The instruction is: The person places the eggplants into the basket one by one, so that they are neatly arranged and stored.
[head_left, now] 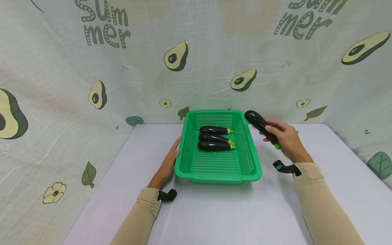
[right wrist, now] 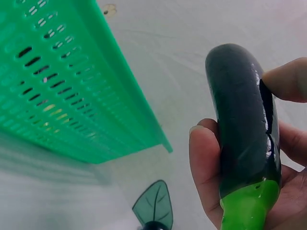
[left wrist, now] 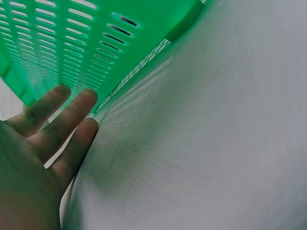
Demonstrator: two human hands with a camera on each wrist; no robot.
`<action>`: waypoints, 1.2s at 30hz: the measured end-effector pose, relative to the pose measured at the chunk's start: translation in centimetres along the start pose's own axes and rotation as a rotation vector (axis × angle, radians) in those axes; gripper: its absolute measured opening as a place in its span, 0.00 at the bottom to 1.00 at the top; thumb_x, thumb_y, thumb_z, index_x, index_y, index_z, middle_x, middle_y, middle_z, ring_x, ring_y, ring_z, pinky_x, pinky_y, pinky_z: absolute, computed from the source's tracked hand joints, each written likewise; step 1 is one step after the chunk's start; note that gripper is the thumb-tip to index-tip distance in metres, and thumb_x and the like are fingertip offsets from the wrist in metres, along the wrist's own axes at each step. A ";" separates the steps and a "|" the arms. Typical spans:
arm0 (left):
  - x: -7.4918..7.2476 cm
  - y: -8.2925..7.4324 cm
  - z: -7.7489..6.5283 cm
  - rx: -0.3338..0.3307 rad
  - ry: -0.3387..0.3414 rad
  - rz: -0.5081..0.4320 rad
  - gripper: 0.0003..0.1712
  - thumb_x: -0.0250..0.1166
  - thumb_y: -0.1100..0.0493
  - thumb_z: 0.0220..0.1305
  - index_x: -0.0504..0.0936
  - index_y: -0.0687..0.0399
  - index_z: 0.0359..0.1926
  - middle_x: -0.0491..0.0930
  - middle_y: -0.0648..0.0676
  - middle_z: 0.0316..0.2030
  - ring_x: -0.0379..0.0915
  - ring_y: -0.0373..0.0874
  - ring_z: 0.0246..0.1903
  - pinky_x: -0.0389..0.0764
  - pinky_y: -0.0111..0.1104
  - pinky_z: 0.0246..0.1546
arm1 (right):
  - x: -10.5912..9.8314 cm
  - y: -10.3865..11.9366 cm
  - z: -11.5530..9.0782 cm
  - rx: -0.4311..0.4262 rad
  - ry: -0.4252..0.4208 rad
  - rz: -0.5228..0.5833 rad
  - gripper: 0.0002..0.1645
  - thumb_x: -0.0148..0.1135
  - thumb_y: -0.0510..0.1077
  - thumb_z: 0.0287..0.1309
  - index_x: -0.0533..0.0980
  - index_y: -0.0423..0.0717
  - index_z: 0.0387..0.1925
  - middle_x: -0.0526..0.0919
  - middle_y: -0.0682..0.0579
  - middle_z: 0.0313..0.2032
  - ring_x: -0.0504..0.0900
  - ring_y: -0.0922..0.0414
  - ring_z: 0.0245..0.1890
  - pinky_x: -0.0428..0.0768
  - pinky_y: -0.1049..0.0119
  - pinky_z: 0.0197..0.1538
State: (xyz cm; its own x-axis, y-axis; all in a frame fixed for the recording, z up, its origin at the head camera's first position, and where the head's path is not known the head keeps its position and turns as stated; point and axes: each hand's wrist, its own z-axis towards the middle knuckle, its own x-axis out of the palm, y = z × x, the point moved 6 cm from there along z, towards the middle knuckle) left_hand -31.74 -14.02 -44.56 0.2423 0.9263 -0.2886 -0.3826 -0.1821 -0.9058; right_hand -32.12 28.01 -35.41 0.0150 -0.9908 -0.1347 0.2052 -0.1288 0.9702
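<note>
A green plastic basket with slotted walls stands on the table. Inside it, three dark purple eggplants lie side by side, green stems to the right. To the basket's right, my right hand holds another eggplant up above the table; in the right wrist view, thumb and fingers wrap around this eggplant near its green cap. My left hand is at the basket's left outer side. The left wrist view shows its fingers extended along the slotted wall, and whether all touch is unclear.
A small green tip shows behind my right hand, and a dark rounded end appears low in the right wrist view; the rest of each is hidden. The white table meets a printed avocado cloth at the back.
</note>
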 end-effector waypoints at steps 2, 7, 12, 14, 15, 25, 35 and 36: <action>0.0 -0.1 0.0 0.000 0.004 -0.001 0.31 0.34 0.47 0.82 0.45 0.40 0.81 0.43 0.50 0.79 0.36 0.48 0.77 0.40 0.55 0.72 | 0.3 0.3 -0.1 -0.010 0.008 -0.008 0.32 0.61 0.51 0.70 0.70 0.36 0.66 0.86 0.54 0.44 0.87 0.54 0.36 0.84 0.65 0.42; 0.0 -0.6 -0.1 -0.011 0.008 -0.005 0.32 0.35 0.47 0.82 0.44 0.41 0.81 0.43 0.50 0.79 0.36 0.49 0.77 0.40 0.56 0.72 | 1.1 0.9 -0.2 -0.025 0.029 -0.018 0.32 0.61 0.51 0.70 0.70 0.37 0.66 0.85 0.52 0.44 0.87 0.51 0.37 0.84 0.65 0.43; -0.1 -0.9 -0.2 -0.028 0.007 0.003 0.31 0.35 0.48 0.82 0.45 0.38 0.81 0.43 0.49 0.79 0.36 0.47 0.76 0.41 0.54 0.72 | 2.1 1.4 0.1 -0.050 0.074 0.025 0.32 0.62 0.49 0.70 0.69 0.34 0.67 0.83 0.50 0.48 0.86 0.53 0.40 0.84 0.64 0.44; -0.1 -1.2 -0.2 -0.030 0.009 -0.001 0.31 0.34 0.49 0.82 0.44 0.40 0.81 0.43 0.50 0.79 0.36 0.48 0.76 0.41 0.55 0.72 | 2.6 1.6 0.2 -0.056 0.096 0.029 0.32 0.62 0.49 0.70 0.69 0.35 0.67 0.82 0.50 0.51 0.86 0.54 0.41 0.84 0.64 0.44; -0.1 -1.6 -0.3 -0.034 0.016 -0.004 0.31 0.34 0.50 0.82 0.44 0.43 0.81 0.42 0.51 0.79 0.35 0.49 0.77 0.40 0.55 0.72 | 2.8 1.6 0.3 -0.056 0.106 0.021 0.32 0.62 0.49 0.70 0.70 0.35 0.67 0.81 0.49 0.52 0.86 0.54 0.41 0.84 0.64 0.44; 0.2 -4.1 -0.7 -0.022 0.051 0.005 0.32 0.34 0.56 0.82 0.42 0.58 0.80 0.41 0.60 0.79 0.35 0.54 0.77 0.42 0.55 0.72 | 5.1 2.4 0.7 -0.090 0.174 0.056 0.31 0.62 0.47 0.70 0.70 0.36 0.68 0.78 0.46 0.56 0.83 0.51 0.47 0.85 0.59 0.44; 0.1 -4.0 -0.7 0.000 0.043 -0.010 0.32 0.35 0.56 0.82 0.43 0.55 0.80 0.42 0.58 0.79 0.35 0.52 0.76 0.41 0.53 0.72 | 7.2 2.5 0.6 -0.060 0.241 0.018 0.30 0.62 0.46 0.70 0.69 0.36 0.68 0.77 0.42 0.57 0.85 0.47 0.40 0.84 0.53 0.47; 0.1 -4.0 -0.7 0.002 0.044 -0.009 0.32 0.35 0.56 0.82 0.43 0.55 0.80 0.42 0.58 0.79 0.35 0.52 0.76 0.41 0.53 0.72 | 7.3 2.5 0.6 -0.059 0.247 0.003 0.30 0.62 0.47 0.70 0.69 0.37 0.68 0.77 0.41 0.57 0.85 0.47 0.40 0.84 0.54 0.46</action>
State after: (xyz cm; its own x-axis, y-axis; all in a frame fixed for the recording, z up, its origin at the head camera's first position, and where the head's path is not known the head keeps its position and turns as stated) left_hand -29.56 -13.40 -41.16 0.2846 0.9125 -0.2937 -0.3817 -0.1732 -0.9079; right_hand -32.11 20.46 -33.85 0.2534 -0.9498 -0.1837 0.2611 -0.1157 0.9583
